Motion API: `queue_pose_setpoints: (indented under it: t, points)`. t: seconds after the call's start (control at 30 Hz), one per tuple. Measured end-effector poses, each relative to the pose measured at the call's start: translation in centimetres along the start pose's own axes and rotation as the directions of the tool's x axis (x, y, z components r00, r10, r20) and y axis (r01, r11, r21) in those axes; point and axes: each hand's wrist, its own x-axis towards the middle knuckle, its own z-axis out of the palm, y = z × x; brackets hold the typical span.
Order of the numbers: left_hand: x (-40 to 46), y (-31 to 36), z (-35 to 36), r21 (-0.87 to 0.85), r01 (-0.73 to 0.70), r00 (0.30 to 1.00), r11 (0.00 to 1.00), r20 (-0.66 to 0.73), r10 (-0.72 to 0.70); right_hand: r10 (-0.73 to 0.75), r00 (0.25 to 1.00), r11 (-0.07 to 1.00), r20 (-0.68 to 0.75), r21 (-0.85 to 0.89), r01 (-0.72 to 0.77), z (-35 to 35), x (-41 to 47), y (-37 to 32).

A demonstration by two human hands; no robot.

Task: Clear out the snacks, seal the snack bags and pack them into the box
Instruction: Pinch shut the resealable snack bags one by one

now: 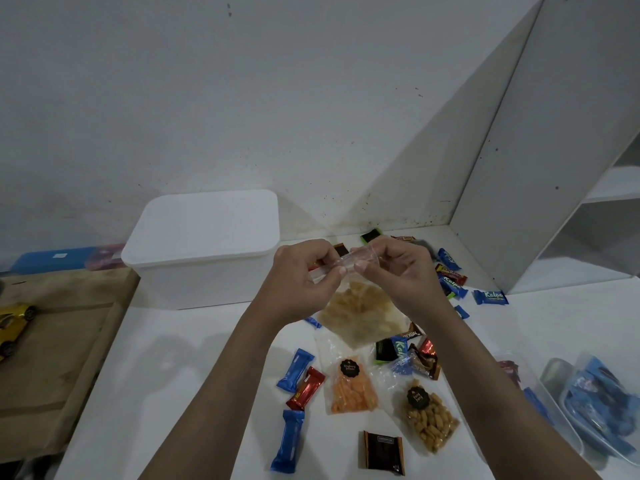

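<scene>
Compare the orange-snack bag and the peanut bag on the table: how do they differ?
The orange-snack bag holds orange pieces; the peanut bag holds tan nuts. The orange-snack bag lies nearer the red bar; the peanut bag lies further right, beside the dark square wrapper. Both are clear pouches with a round black label, lying flat, untouched by either hand.

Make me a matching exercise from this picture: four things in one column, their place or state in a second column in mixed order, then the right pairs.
Things
1. white box
2. bag of pale chips
3. bag of orange snacks
4. toy car

Places or states
A. lying flat on the table, near the person
B. on the wooden board, far left
C. held up by its top edge in both hands
D. closed with its lid, at the back by the wall

Pairs: 1-D, 2-C, 3-A, 4-B
</scene>
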Motion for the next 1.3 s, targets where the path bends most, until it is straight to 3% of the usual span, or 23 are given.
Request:
queue_pose_setpoints:
  t: [0.3, 0.5, 0.83, 1.07, 1.3]
  points:
    - [-0.3, -0.6, 0.0, 0.038, 0.04, 0.999, 0.998, 0.028, -0.041, -0.009, 1.0, 0.995, -0.02, -0.096, 0.007, 0.0, -0.1, -0.1]
    - [-0.3, 0.0, 0.1, -0.078, 0.083, 0.993, 0.993, 0.086, -0.076, -0.018, 0.991, 1.0, -0.136, -0.018, 0.016, 0.7, -0.3, 0.2]
    - [-0.5, 0.8, -0.7, -0.076, 0.067, 0.996, 0.995, 0.064, -0.063, -0.037, 0.999, 0.975, 0.005, -0.217, 0.037, 1.0, -0.7, -0.4]
    - [-1.0, 1.2, -0.4, -0.013, 0.016, 1.0, 1.0, 0.009, -0.016, -0.037, 0.999, 0.977, 0.007, -0.21, 0.038, 1.7, -0.8, -0.7]
    - [-1.1, 0.2, -1.5, 0.015, 0.099, 0.993, 0.995, 0.057, -0.099, 0.02, 0.999, 0.989, -0.043, -0.143, -0.026, 1.8, -1.1, -0.6]
